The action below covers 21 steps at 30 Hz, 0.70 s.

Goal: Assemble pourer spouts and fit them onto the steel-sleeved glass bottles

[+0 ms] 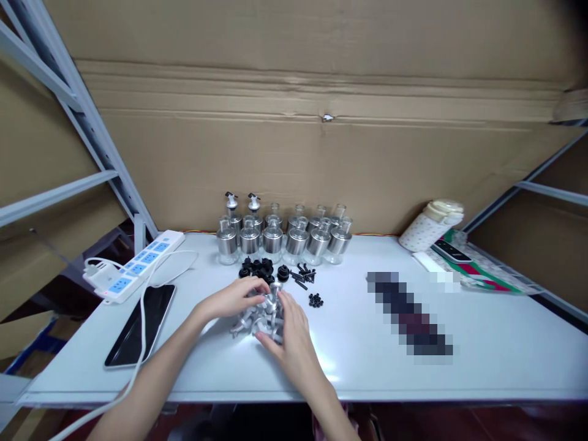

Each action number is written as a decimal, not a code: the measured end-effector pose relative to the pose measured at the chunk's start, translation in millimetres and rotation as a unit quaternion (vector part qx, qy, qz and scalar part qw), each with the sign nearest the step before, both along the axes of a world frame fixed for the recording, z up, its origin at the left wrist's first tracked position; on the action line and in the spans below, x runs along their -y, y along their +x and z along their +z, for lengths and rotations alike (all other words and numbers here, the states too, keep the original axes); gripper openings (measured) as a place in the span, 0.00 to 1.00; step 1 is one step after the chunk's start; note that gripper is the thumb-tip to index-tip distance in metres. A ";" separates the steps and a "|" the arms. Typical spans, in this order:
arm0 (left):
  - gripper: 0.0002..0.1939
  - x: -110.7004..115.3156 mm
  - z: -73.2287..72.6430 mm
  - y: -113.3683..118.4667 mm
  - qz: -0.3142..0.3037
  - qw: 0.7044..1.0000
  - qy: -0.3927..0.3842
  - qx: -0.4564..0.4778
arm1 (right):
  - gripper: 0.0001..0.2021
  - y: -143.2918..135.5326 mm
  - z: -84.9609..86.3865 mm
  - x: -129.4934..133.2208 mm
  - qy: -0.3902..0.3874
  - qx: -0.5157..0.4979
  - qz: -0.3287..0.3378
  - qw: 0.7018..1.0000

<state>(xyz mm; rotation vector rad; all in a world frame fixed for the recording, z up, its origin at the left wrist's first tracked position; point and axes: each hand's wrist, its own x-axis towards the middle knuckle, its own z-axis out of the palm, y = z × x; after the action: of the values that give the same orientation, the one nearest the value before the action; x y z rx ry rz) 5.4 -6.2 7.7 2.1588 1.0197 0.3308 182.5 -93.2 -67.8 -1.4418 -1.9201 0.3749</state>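
Table edge (pixel 257 395) near right hand (pixel 294 340)

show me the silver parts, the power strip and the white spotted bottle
Silver parts (pixel 260 324), head view: pile's middle.
Power strip (pixel 143 263), head view: socket face.
White spotted bottle (pixel 425 228), head view: side of its body.

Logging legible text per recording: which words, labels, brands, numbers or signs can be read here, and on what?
None can be read.
Power strip: any markings too small.
Black device on the right: pale marks, too blurred.
Bottles and silvery pieces: no readable text.
Pixelated patch: contents obscured.
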 end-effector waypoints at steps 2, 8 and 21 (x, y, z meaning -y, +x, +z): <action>0.12 0.2 -1.3 0.2 0.003 1.000 0.006 0.009 | 0.39 -0.3 0.7 -0.6 0.003 0.004 -0.002 1.000; 0.19 3.3 -10.9 6.6 0.009 0.999 0.036 0.021 | 0.40 -0.2 1.9 -0.2 0.006 0.006 -0.013 1.000; 0.15 13.3 -12.3 21.5 0.003 0.992 0.128 -0.009 | 0.41 0.9 -0.1 0.3 0.001 -0.004 0.000 1.000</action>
<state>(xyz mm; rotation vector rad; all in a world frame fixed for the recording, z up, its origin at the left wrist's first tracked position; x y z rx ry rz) 26.9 -19.5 -4.6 2.3901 1.0411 0.4676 183.4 -93.5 -67.8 -1.4378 -1.9145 0.3785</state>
